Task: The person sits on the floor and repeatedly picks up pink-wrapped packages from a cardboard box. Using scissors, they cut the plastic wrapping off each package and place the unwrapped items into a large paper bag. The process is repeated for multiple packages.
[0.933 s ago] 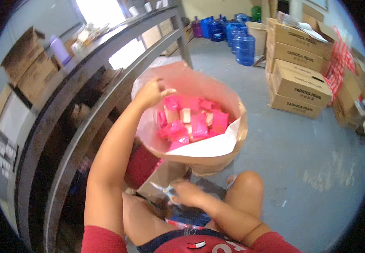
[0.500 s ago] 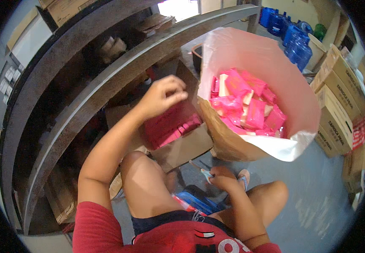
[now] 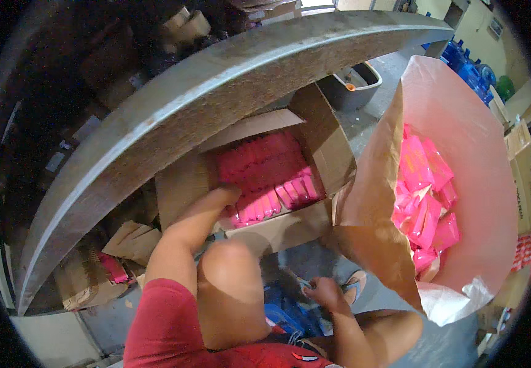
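My left hand reaches down into an open cardboard carton, at the left end of its near row of pink packets. Its fingers are mostly hidden among the packets, so any grip is unclear. Several rows of these shiny packets stand in the carton. My right hand is closed low between my knees, around a slim thing too small to make out. To the right, a tall paper sack with a pale lining stands open, loose pink packets heaped inside.
A grey metal shelf beam arches over the carton's far side. Behind the carton is a dark bin. Torn cardboard lies at left; blue water bottles and stacked cartons stand at right.
My left hand has lowered from above the carton into its packets. The view has turned, so the carton shows more fully and the sack sits farther right. My right hand stays low and closed.
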Available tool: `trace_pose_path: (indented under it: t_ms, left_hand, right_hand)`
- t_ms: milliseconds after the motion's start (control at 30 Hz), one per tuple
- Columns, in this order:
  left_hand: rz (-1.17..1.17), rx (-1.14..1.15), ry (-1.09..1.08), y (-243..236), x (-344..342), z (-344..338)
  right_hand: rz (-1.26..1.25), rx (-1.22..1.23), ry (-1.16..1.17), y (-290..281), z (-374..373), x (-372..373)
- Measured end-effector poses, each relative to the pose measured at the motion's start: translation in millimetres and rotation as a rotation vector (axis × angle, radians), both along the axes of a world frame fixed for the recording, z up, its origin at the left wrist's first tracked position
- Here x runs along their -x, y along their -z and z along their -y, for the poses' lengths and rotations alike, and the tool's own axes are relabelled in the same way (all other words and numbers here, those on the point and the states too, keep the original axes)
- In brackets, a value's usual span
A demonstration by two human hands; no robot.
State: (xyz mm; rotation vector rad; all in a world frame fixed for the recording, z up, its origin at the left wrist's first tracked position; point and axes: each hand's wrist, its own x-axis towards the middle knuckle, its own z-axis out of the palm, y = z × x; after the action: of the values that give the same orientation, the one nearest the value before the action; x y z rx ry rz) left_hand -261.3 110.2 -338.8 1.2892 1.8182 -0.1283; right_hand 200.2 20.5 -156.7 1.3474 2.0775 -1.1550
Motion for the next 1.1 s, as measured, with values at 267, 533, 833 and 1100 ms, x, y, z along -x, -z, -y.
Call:
trace_pose_path:
  t_ms: [267, 533, 833, 1100]
  left_hand:
    - [-0.252, -0.008, -0.015, 60, -29, 8]
    - [-0.274, -0.048, -0.097, 64, -15, 25]
    - [-0.28, -0.084, -0.155, 58, -12, 31]
    - [-0.289, -0.114, -0.19, 56, -12, 36]
  right_hand:
    - [-0.079, 0.09, 0.038, 15, 6, -5]
    - [-0.049, 0.15, 0.093, 8, 4, -6]
    - [-0.124, 0.087, 0.11, 14, 7, -9]
    - [-0.093, 0.104, 0.1, 11, 6, -6]
